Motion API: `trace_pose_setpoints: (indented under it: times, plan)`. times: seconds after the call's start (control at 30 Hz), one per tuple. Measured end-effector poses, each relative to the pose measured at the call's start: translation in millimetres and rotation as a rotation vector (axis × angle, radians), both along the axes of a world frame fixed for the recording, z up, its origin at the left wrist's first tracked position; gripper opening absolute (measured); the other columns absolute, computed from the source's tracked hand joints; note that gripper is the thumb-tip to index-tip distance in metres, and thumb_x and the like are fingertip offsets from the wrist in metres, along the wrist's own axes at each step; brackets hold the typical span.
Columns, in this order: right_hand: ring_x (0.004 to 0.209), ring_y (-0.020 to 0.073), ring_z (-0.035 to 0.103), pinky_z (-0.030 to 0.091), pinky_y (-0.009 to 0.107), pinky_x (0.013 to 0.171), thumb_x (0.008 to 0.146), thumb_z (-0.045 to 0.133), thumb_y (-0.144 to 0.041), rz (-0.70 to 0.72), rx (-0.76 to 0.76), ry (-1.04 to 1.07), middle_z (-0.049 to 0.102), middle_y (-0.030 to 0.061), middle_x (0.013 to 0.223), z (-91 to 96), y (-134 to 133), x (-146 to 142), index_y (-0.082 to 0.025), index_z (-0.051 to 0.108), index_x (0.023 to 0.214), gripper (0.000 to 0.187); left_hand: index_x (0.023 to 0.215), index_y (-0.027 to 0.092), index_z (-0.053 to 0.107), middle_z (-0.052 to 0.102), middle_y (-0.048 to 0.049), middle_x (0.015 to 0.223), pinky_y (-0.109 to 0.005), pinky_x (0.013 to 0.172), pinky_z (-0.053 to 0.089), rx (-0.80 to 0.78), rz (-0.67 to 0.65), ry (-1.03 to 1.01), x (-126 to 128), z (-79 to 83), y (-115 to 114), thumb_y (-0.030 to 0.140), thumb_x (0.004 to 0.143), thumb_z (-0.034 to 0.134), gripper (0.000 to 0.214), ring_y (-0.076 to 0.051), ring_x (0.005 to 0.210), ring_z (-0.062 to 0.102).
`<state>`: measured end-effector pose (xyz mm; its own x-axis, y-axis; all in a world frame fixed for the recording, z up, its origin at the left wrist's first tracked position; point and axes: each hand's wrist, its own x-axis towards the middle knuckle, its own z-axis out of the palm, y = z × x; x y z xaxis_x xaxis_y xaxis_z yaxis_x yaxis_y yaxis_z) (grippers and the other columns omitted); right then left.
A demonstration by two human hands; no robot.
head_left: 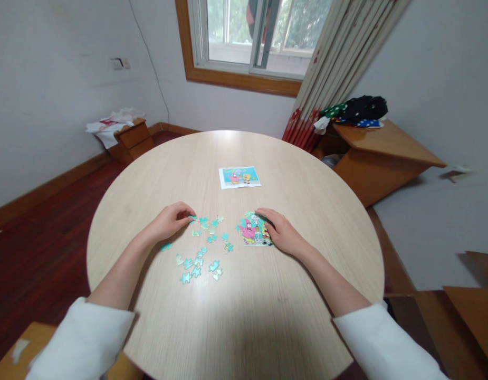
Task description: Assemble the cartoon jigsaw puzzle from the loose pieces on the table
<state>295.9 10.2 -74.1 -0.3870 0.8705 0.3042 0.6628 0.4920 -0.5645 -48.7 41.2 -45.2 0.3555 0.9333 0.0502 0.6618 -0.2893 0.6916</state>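
My left hand (174,219) is closed in a pinch at the left of the loose pieces, with a teal puzzle piece (192,218) at its fingertips. Loose jigsaw pieces (199,260), mostly teal and pale yellow, lie scattered to the right of and below that hand. Further right is a partly joined jigsaw puzzle (249,232) showing a pink starfish and other cartoon figures. Over its right edge rests my right hand (282,232), fingers stretched and thumb apart, touching the puzzle and hiding part of it.
A printed picture card (239,178) with a similar cartoon lies behind the puzzle on the round wooden table (244,316). Beyond the table are a window (259,31), a curtain (338,63), a small cabinet (135,138) at left and a tilted-looking wooden cabinet (386,153) with cloths.
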Motion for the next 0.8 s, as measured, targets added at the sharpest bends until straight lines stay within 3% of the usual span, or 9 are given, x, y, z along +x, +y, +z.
trace_pose_setpoints:
  times: [0.43,0.8]
  plan:
    - [0.119,0.0215,0.054,0.042,0.046,0.103,0.084,0.041,-0.012,0.013,0.006,0.014,0.06,0.0081,0.126,-3.1,1.2,0.3,-0.023,0.055,0.124,0.044,0.084,0.018,0.066,0.069,-0.0046,0.084,-0.033,0.075,0.047,0.003,0.043,-0.065,-2.9,-0.9,-2.6,0.029,0.078,0.053,0.018,-0.018,0.078,0.061]
    - [0.117,0.021,0.055,0.043,0.045,0.102,0.085,0.041,-0.014,-0.01,0.0,0.027,0.061,0.0095,0.124,-1.9,-0.2,-1.3,-0.02,0.056,0.122,0.04,0.09,0.015,0.068,0.066,-0.0054,0.081,-0.031,0.067,0.046,0.003,0.056,-0.038,0.7,1.0,-7.2,0.039,0.074,0.063,0.03,-0.016,0.071,0.056]
